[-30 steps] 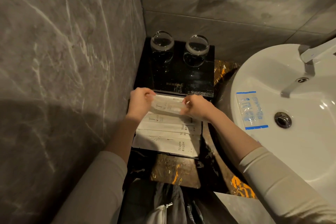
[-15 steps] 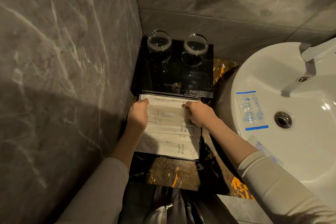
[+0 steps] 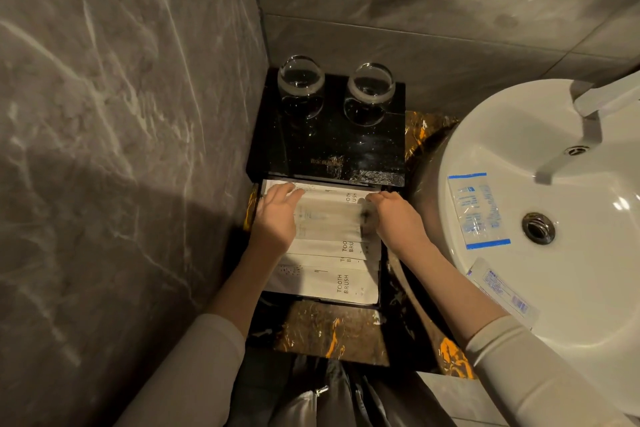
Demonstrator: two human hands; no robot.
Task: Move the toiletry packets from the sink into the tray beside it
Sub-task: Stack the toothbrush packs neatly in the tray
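A black tray beside the sink holds a stack of several white toothbrush packets. My left hand and my right hand grip the two ends of a white packet, which lies flat on the stack near the tray's far end. In the white sink a clear packet with blue edges lies on the left slope by the drain. A second small packet lies nearer me, partly under my right forearm.
Behind the tray a black stand carries two upturned glasses. Grey marble walls close in on the left and back. A faucet hangs over the sink. Dark marbled counter lies in front of the tray.
Both hands have lowered the white packet from above the tray onto the stack and shifted it toward the tray's far end.
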